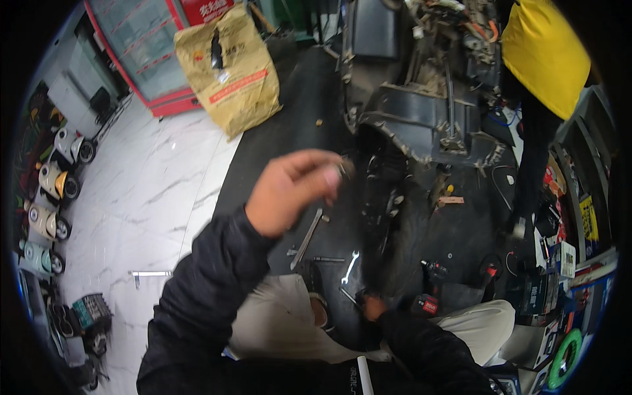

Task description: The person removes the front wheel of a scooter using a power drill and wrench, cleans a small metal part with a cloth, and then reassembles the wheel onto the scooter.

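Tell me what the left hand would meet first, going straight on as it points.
Probably the long black part just to the right of the left hand; the hand looks raised, so it might pass above.

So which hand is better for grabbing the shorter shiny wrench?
Probably the right hand: it's low, near that wrench, though its grip is unclear. The left hand is raised higher, seemingly pinching something small.

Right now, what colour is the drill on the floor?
Black and red; the drill shows best in the head view.
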`<state>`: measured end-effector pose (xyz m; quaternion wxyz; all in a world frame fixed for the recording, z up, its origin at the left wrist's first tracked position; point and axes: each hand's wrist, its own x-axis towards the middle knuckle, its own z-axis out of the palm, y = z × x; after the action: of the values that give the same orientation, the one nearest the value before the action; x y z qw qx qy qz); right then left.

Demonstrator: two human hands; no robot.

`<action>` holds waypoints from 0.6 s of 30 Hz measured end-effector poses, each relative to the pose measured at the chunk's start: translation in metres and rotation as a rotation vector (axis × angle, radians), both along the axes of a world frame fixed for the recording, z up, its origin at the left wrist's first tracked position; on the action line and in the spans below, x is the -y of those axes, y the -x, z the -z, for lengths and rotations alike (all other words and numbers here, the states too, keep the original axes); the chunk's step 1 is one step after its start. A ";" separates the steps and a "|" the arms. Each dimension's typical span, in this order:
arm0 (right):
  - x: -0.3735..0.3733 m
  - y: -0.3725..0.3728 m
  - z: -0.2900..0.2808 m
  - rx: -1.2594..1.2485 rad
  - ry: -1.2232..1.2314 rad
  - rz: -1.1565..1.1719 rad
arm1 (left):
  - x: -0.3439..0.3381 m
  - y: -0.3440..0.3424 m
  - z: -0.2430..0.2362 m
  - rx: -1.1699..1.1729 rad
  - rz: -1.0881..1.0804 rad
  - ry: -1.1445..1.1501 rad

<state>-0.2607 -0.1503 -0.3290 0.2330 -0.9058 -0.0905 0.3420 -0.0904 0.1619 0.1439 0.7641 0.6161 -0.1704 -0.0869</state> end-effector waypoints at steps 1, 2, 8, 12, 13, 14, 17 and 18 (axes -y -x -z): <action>0.001 0.003 0.001 0.029 -0.013 -0.025 | -0.016 -0.017 0.015 -0.044 -0.010 0.058; 0.001 0.004 0.002 0.049 -0.008 -0.043 | -0.036 -0.034 0.032 -0.101 -0.028 0.038; 0.010 0.011 0.001 0.062 0.019 -0.060 | -0.140 -0.067 0.218 -0.489 -0.262 -0.542; 0.020 0.009 -0.010 -0.088 0.071 -0.069 | -0.170 -0.057 0.359 -0.443 -0.161 -0.895; 0.024 0.008 -0.014 -0.137 0.114 -0.049 | -0.169 -0.056 0.389 -0.428 -0.118 -0.969; 0.027 0.008 -0.019 -0.163 0.110 -0.035 | -0.167 -0.058 0.416 -0.318 -0.150 -1.074; 0.035 0.006 -0.039 -0.239 0.153 0.049 | -0.143 -0.086 0.475 -0.246 -0.201 -1.356; 0.037 0.004 -0.047 -0.248 0.148 0.063 | -0.136 -0.095 0.486 -0.209 -0.287 -1.355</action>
<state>-0.2645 -0.1868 -0.2821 0.1856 -0.8738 -0.0071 0.4494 0.0043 0.2979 -0.3421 0.2282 0.9616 0.0785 -0.1311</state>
